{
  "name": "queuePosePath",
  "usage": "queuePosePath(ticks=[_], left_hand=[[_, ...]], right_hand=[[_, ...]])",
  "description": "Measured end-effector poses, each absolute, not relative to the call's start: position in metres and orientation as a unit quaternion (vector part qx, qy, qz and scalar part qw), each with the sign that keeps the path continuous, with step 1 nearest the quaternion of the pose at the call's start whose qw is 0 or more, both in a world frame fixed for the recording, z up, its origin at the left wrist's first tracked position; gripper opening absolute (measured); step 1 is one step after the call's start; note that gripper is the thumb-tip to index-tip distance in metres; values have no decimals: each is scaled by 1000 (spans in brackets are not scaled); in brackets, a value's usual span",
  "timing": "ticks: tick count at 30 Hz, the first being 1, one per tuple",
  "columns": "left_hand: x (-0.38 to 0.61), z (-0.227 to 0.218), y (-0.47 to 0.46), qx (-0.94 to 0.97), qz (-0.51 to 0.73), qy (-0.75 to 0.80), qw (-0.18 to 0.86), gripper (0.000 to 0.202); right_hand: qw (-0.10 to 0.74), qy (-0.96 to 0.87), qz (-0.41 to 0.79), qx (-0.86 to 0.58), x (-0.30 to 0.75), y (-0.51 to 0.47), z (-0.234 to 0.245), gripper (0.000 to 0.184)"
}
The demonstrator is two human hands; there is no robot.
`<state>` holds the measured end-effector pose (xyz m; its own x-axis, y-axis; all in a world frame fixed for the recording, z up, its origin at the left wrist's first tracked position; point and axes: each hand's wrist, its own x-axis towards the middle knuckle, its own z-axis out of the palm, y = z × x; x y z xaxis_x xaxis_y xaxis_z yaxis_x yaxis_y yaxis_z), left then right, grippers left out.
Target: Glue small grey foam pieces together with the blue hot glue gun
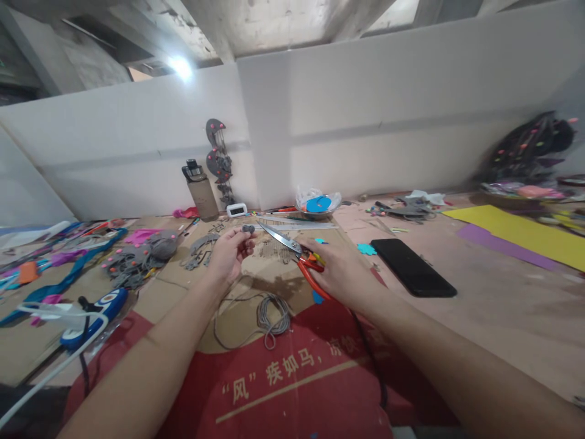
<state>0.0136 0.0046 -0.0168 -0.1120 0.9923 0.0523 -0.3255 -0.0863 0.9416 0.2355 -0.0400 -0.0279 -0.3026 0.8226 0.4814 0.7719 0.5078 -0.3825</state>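
Observation:
My left hand (231, 249) pinches a small grey piece (248, 228) between thumb and fingertips; its exact kind is too small to make out. Close by on the right, my right hand (338, 268) grips red-handled scissors (286, 239), their blades pointing up and left toward that piece. The blades look closed or nearly so, and I cannot tell whether they touch it. Below both hands a coil of grey cord (273, 314) lies on the cardboard (301, 372), a loose loop of it running up toward my left hand. Grey cut-outs (198, 251) rest beyond my left wrist.
A black phone (411, 268) lies right of my right hand. At the back stand a bottle (201, 192), a small white clock (236, 210) and a bowl (320, 210). Leftward are grey pieces with pink dots (137, 259) and a blue-white power strip (95, 317). Yellow sheet (516, 235) lies far right.

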Motion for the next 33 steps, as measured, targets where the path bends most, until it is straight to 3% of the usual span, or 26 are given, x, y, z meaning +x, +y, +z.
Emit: queuePosePath(ticks=[6,9,12,16,19,26,33], left_hand=[[-1,-17,13,400,642,413,507,20],[-8,-15,17,394,659,409,493,22],[-10,-14,17,390,650,406,510,23],[-4,-14,13,389,625,395,549,22],[3,-11,7,393,609,390,568,18],[20,-9,-10,448,564,384,578,15],[39,-10,-22,491,516,408,570,17]], right_hand=[[253,-816,67,-516,237,-41,-30,32],[203,-828,99,-514,236,-43,-41,38],[199,-840,125,-489,233,-49,-45,40],[187,-879,157,-409,230,-60,-35,29],[222,-879,169,-387,228,-61,-28,16],[418,-740,304,-430,218,-44,-25,23],[444,-676,428,-405,205,-32,-21,26]])
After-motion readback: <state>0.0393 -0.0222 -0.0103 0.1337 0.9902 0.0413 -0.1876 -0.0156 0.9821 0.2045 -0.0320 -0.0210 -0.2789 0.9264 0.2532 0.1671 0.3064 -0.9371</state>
